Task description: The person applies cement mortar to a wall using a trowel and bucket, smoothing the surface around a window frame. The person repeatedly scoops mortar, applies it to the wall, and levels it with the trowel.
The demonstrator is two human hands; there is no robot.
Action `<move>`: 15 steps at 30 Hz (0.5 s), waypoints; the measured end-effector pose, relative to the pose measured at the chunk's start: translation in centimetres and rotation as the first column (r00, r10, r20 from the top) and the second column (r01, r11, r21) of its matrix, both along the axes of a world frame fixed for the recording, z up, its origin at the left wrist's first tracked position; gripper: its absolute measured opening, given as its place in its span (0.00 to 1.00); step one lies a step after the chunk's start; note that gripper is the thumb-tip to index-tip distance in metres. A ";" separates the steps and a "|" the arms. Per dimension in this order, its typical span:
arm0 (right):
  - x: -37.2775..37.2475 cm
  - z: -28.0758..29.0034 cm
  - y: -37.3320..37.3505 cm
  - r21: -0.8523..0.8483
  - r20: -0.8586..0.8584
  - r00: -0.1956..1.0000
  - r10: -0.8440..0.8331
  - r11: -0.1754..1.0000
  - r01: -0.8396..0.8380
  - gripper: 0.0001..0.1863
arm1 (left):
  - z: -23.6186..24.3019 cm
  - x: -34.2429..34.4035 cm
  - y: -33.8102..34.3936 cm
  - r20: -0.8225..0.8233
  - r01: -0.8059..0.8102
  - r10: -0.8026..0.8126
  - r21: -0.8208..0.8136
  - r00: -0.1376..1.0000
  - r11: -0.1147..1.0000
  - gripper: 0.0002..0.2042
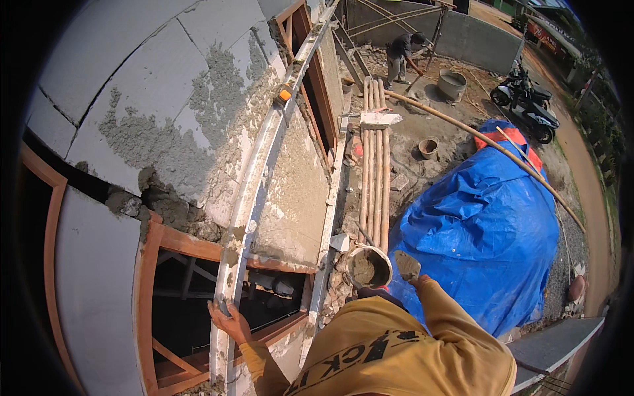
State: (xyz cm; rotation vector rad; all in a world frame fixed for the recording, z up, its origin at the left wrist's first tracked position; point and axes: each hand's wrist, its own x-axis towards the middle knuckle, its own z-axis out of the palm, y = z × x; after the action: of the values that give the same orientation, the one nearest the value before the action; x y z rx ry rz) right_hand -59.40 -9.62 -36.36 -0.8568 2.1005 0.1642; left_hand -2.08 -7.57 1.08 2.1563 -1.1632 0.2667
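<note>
My left hand grips the edge of a long pale, mortar-stained straight bar that runs up along the block wall, past an orange-framed window opening. An orange-yellow clip or tool sits on the bar higher up. My right hand holds a trowel with mortar on its blade, just right of a bucket of grey mortar. Grey render is smeared in rough patches on the wall above the window.
A blue tarpaulin covers a pile on the right, under a long bamboo pole. Bundled poles, a small bucket and a large tub lie beyond. A co-worker bends near the back wall; motorbikes stand at right.
</note>
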 end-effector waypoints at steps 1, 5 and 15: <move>-0.1 0.9 -0.4 -0.001 0.024 1.000 0.017 1.000 -0.017 0.24 | -0.6 0.3 0.1 0.012 -0.037 0.037 0.006 0.999 0.999 0.22; -0.9 3.9 -2.6 -0.023 0.040 0.998 0.050 0.999 -0.050 0.25 | -2.2 0.7 -0.2 0.090 -0.142 0.134 0.097 0.987 0.985 0.24; -1.4 8.7 -3.4 0.115 0.085 0.994 0.071 0.990 -0.081 0.29 | -1.6 0.0 0.2 0.183 -0.334 0.299 0.211 0.937 0.919 0.25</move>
State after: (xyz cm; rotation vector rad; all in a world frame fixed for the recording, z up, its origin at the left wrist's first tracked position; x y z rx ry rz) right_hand -60.80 -13.04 -27.62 -0.8590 1.9634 0.2865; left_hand -2.11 -7.34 -0.54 2.5789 -0.9570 0.4552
